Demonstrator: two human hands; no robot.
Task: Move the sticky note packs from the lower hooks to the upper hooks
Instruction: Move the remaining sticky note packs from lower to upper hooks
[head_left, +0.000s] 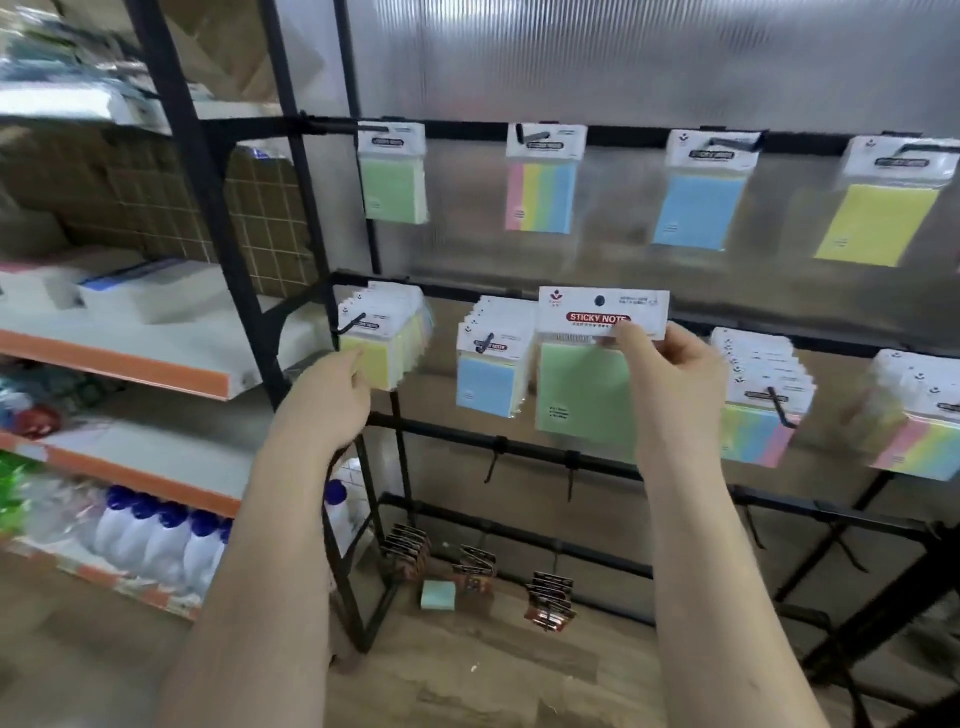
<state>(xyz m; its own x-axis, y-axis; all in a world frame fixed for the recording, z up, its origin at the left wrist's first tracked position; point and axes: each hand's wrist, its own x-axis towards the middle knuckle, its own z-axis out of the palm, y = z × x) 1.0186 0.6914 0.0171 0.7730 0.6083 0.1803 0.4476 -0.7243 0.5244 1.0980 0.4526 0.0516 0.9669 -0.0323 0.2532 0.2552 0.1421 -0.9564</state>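
the right hand (670, 384) is pinching a green sticky note pack (587, 384) by its white header card, thumb and fingers closed on the card's lower right edge, so the pack is hanging free in front of the lower rail (831, 340). gripping it by the card is leaving the round hanging hole near the top uncovered, which looks deliberate: that hole is what has to go over a hook. the pack is sitting on no hook at present, hovering between the blue stack (491, 364) and the pastel striped stack (763, 400) on the lower row.

the left hand (332, 400) is reaching to the yellow stack (382, 348) at the far left of the lower row, fingers curled against its lower front edge; whether it is actually gripping a pack or only touching is unclear from here.

on the upper rail (467, 130), four hooks are each carrying a pack: green (393, 176), striped (543, 182), blue (698, 197) and yellow (883, 208). the green one at upper left seems the likely match for the pack in hand, so it probably needs lifting up and leftward. the lower hooks are still holding thick stacks, so most of the job appears to remain.
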